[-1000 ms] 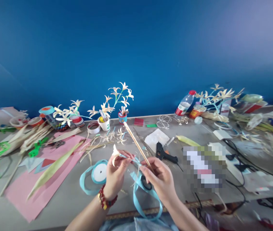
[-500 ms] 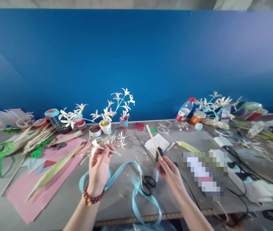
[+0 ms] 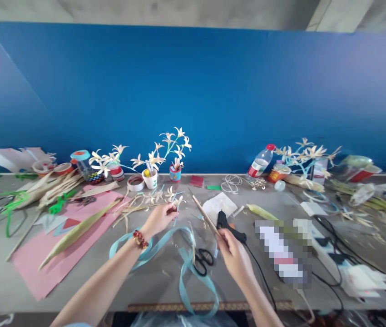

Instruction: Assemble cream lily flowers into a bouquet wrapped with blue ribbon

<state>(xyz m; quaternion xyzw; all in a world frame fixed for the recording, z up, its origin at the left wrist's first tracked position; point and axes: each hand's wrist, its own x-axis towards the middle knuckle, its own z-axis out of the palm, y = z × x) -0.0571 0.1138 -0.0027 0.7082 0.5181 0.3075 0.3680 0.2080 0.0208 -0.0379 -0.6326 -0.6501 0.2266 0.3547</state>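
Observation:
My left hand (image 3: 159, 219) is closed in a pinch on a small cream artificial flower (image 3: 179, 201) with a light blue wrapped stem. It hovers close to several loose flowers (image 3: 170, 194) on the table. My right hand (image 3: 233, 250) is closed around the lower end of a thin wooden stick (image 3: 202, 210), which points up and to the left. A black glue gun (image 3: 227, 225) lies just behind the right hand. Between the hands, a light blue ribbon (image 3: 183, 272) curls over the table, beside black-handled scissors (image 3: 202, 261).
Pots of cream flowers (image 3: 150, 179) stand along the blue wall. Pink paper (image 3: 39, 268) and a dried husk (image 3: 77, 236) lie left. At right are a power strip (image 3: 325, 259) with cables, a blurred-out object (image 3: 281, 252) and a plastic bottle (image 3: 260, 162).
My left hand has moved right and turned inward with the flower, whose stem now hangs downward. My right hand has lowered and the stick tilts further left, uncovering more of the glue gun.

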